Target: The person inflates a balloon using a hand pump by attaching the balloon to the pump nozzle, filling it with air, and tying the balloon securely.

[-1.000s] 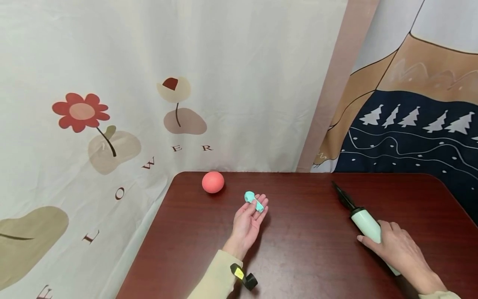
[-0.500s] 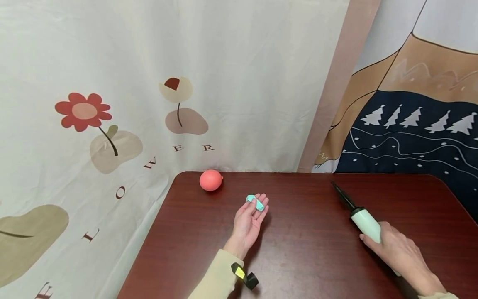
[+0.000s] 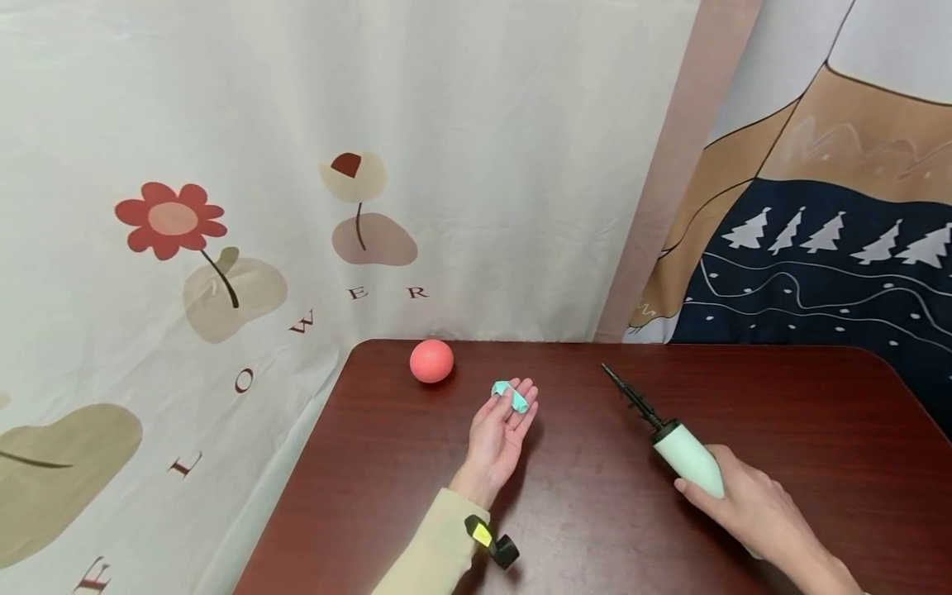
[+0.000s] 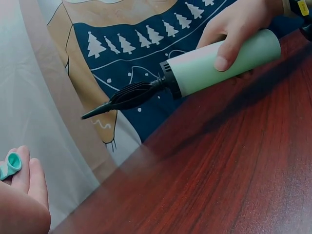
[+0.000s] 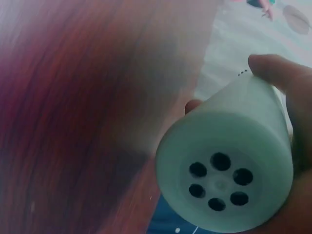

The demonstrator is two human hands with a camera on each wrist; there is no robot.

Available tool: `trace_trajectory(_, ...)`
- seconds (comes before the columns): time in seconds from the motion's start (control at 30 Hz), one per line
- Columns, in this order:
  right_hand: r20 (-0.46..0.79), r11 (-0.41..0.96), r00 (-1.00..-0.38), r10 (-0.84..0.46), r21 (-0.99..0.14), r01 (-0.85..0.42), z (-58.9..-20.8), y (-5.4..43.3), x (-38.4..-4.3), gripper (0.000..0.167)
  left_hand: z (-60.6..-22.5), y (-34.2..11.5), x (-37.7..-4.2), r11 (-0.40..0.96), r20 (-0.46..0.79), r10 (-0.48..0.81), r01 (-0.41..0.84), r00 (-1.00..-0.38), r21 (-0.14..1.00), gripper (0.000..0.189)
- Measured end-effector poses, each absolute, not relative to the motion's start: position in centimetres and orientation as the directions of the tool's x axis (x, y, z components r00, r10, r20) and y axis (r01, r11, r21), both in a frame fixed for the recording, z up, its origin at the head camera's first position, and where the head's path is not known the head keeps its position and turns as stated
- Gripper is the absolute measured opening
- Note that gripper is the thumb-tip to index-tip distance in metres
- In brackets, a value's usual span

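In my left hand (image 3: 492,450), palm up over the table, a limp mint-green balloon (image 3: 518,402) lies across the fingers, pinched under the thumb. Its rolled mouth (image 4: 14,161) shows at the edge of the left wrist view. My right hand (image 3: 760,506) grips a pale green hand balloon pump (image 3: 692,459) round its barrel. The pump's black nozzle (image 4: 130,95) points toward the left hand's side, and its shadow falls apart from it on the table. The right wrist view shows the pump's rounded end (image 5: 222,184) with several holes.
A small inflated coral-red balloon (image 3: 431,361) sits near the far left corner of the dark red wooden table (image 3: 587,504). Behind the table's far edge hangs a printed curtain (image 3: 506,165). A black camera mount (image 3: 492,541) is strapped on the left sleeve.
The right hand has lifted the pump and brought it left, nearer the left hand. The left hand keeps its hold on the mint-green balloon. The red balloon has shifted slightly.
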State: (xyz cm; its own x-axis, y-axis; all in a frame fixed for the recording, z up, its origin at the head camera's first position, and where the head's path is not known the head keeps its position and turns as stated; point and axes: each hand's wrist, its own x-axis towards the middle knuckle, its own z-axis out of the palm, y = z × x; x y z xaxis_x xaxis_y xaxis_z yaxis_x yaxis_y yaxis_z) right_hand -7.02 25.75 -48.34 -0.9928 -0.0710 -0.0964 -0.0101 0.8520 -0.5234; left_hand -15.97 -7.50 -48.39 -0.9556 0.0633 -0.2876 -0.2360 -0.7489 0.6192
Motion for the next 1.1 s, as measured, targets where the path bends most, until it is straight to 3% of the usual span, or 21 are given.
trace_trajectory(0.7,-0.087,0.785,-0.975,-0.206,-0.610,-0.111,-48.2,20.1,-5.4,0.062,-48.1,-6.2,-16.0,-0.759,-0.280,-0.002,-0.181,-0.960,0.626,0.042)
trace_trajectory(1.1,-0.069,0.790,-0.976,-0.207,-0.600,-0.125,-48.3,19.3,-5.7,0.063,-47.8,-5.5,-15.4,-0.738,-0.218,-0.001,-0.146,-0.976,0.659,0.035)
